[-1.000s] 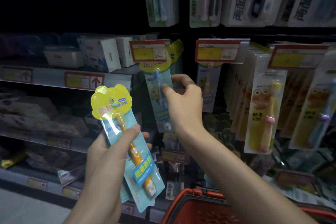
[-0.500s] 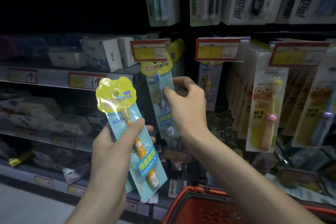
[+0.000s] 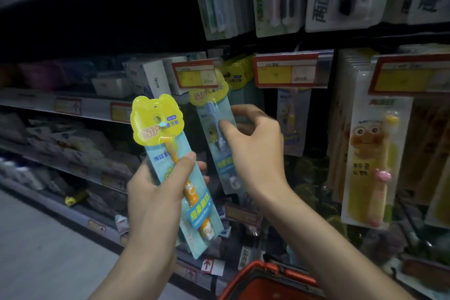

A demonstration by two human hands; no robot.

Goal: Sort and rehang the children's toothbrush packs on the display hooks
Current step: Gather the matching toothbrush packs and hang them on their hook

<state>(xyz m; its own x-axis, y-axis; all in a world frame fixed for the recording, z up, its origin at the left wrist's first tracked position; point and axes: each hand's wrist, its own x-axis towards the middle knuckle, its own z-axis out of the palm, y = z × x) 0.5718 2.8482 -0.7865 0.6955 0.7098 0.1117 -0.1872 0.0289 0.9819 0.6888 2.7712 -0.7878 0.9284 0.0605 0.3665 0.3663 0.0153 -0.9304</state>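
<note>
Hanging across the right half: a display wall (image 3: 267,41) of carded toothbrushes. A stocked shelf (image 3: 73,109) runs off to the left, and a red basket (image 3: 265,275) sits at the bottom edge between the forearms.

Left hand (image 3: 155,192) grips the orange toothbrush pack (image 3: 163,153) at mid-card. Thumb (image 3: 186,161) is curled across the front over the brush handle, fingers wrapped behind, tips showing past the right edge. Pack is held out in the air, well in front of the shelf. Long axis is tilted: yellow header up and left, foot down and right, print facing the camera.

Right hand (image 3: 253,148) pinches the blue toothbrush pack (image 3: 224,168). Thumb is pressed on the front over the brush, index curled round the right edge, other fingers behind. This pack is near upright, header up and tucked just under a red price tag (image 3: 194,75), foot leaning slightly right. The tag hides the hang hole, so cannot tell if it sits on the hook.

The two packs are near but apart, with a dark gap between them. More yellow-header packs (image 3: 237,68) line up behind the blue one. Just right of the right hand hangs another pack under a second price tag (image 3: 285,70). Further right is a row of yellow cartoon packs (image 3: 372,161).
</note>
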